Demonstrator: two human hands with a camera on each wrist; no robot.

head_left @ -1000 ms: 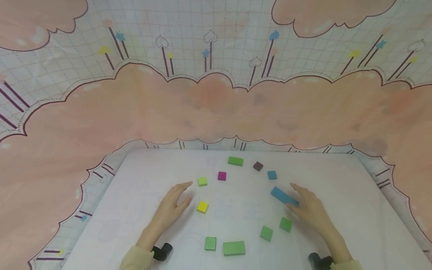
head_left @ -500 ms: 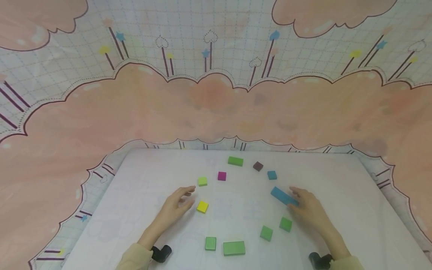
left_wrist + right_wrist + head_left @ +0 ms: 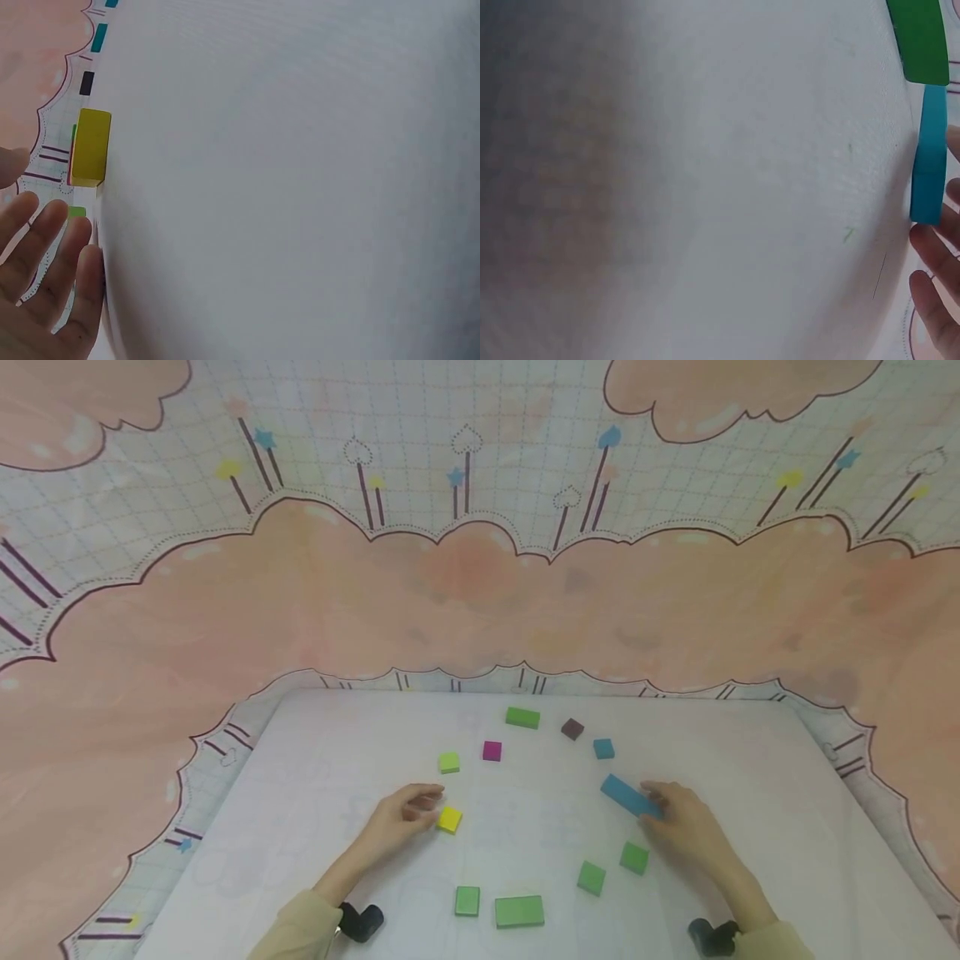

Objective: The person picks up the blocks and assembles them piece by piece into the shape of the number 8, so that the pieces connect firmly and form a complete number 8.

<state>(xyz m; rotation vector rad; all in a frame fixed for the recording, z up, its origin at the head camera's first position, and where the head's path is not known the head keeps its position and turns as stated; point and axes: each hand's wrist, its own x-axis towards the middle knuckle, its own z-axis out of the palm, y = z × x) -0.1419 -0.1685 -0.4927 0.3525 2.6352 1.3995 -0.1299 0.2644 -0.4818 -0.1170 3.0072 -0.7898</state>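
My left hand is just left of a yellow block, fingers loosely bent. Its thumb tip is close to the block. In the left wrist view a gap separates the spread fingers from the yellow block. Over the right end of a long blue block hovers my right hand, thumb on the near side and fingers on the far side. The right wrist view has the relaxed fingers around the end of the blue block; whether they touch it is unclear.
Toward the back of the white table lie a lime block, a magenta block, a long green block, a dark brown block and a small blue block. Several green blocks lie in front.
My left hand has moved right toward the yellow block, its fingers bending. My right fingers have drawn closer to the long blue block. The blocks have stayed in place.
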